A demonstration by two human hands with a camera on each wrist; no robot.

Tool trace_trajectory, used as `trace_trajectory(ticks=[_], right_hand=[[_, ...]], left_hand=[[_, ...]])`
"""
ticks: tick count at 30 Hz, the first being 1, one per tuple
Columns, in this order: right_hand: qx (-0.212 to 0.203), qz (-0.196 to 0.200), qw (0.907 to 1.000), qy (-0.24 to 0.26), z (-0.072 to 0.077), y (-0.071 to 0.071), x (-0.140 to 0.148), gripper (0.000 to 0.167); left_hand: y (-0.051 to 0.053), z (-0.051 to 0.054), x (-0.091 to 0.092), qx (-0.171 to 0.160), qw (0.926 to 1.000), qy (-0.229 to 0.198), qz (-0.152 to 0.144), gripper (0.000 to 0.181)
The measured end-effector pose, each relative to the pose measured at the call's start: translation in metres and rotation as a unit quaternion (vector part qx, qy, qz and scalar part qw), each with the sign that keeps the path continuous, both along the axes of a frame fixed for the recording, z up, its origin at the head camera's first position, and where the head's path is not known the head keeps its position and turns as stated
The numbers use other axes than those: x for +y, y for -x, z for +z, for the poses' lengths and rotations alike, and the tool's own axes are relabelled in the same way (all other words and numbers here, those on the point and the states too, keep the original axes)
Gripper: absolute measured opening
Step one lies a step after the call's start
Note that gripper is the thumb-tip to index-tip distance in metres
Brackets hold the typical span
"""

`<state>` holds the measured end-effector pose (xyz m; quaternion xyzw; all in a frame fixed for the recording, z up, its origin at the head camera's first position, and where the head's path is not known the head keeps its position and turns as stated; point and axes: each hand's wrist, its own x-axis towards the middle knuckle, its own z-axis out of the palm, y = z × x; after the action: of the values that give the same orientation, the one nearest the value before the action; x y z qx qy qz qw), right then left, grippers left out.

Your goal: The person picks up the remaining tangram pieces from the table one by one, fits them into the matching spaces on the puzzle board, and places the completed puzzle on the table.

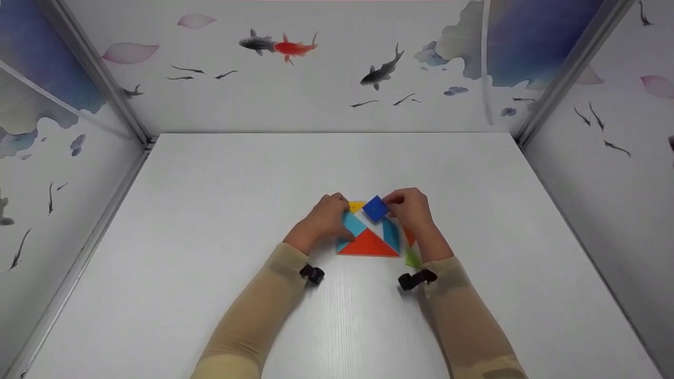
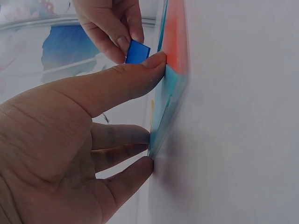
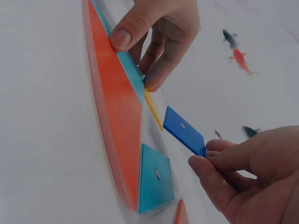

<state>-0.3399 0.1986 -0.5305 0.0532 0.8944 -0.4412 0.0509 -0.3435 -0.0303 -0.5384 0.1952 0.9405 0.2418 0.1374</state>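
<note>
A shallow clear tangram tray [image 3: 154, 133] lies on the table with flat coloured pieces in it. Along its front is a large orange triangle [image 1: 370, 245], with a light blue piece [image 1: 354, 223] on the left, a teal piece [image 1: 390, 234] on the right and a yellow piece [image 1: 357, 206] at the back. My left hand [image 1: 324, 218] holds the tray's left side, thumb on the light blue piece and fingertips along the edge. Between thumb and fingers my right hand [image 1: 413, 210] pinches a blue square tile [image 1: 375, 209] by one corner, tilted above the tray's bare back part.
Just right of the tray, partly hidden by my right hand and wrist, lie an orange piece [image 1: 409, 237] and a green piece [image 1: 413, 258]. The white table [image 1: 210, 173] is bounded by printed panels at the back and both sides.
</note>
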Motion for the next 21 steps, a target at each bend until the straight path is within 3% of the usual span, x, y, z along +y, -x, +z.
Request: trace_trajectory(ticks=[21], right_hand=[[-0.005,0.032,0.9963,-0.08,-0.002,0.007,-0.021,0.024]], left_hand=[[0.001,0.0,0.001,0.0,0.9999,0.005,0.012,0.071]])
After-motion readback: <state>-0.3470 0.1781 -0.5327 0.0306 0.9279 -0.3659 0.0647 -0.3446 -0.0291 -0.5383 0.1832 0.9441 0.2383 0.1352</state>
